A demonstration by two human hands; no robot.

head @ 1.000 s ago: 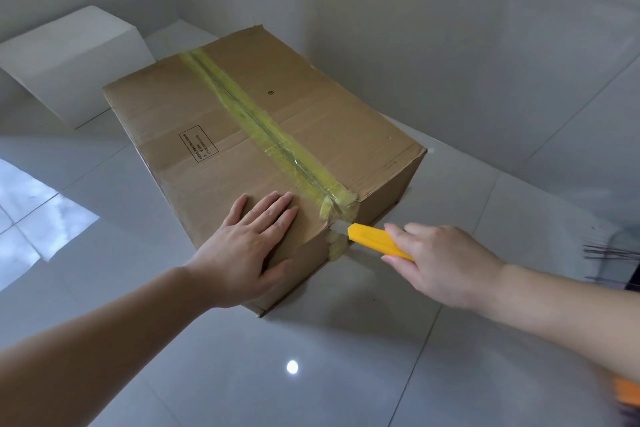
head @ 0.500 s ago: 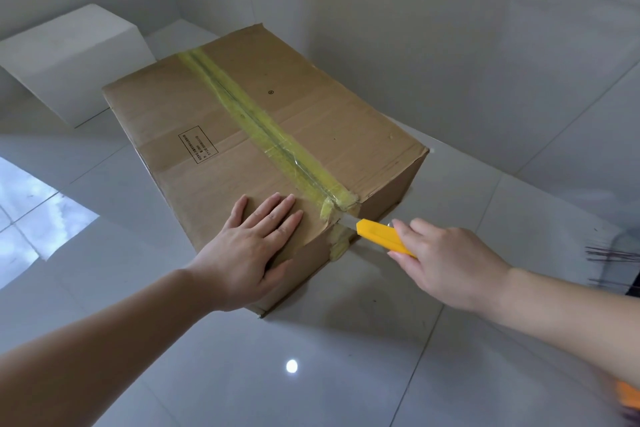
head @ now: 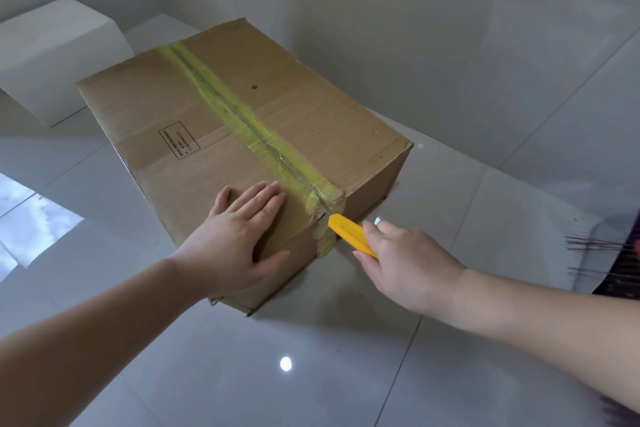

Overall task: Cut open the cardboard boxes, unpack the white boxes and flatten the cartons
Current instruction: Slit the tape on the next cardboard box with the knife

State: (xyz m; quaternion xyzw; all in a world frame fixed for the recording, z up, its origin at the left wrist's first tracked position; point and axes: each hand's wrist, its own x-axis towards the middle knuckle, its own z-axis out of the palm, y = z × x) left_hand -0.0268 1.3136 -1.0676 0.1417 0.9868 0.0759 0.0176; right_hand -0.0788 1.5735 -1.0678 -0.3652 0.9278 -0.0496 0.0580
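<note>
Two hands are at work on one sealed cardboard box [head: 242,135], which sits on the glossy tiled floor [head: 311,374] straight ahead of the person, one corner turned toward them. The left hand [head: 239,243] lies flat on the lid near the closest edge, fingers straight and spread, thumb hooked over the rim, pinning the carton down. The right hand [head: 405,260] is wrapped around a yellow utility knife [head: 349,234] whose tip meets the box just where the yellow tape [head: 249,125] folds over the near edge; I cannot make out the blade itself.

What matters for the cut is the line of that tape: it runs the length of the lid, from the knife point away and to the left toward the far edge. The right hand is the nearer one to the seam's end, so the stroke, as I judge it, must travel away from the body along the seam, passing just beside the left fingertips. That closeness looks like the main hazard.

A white box [head: 59,55] stands beyond the carton on the left, well apart.
</note>
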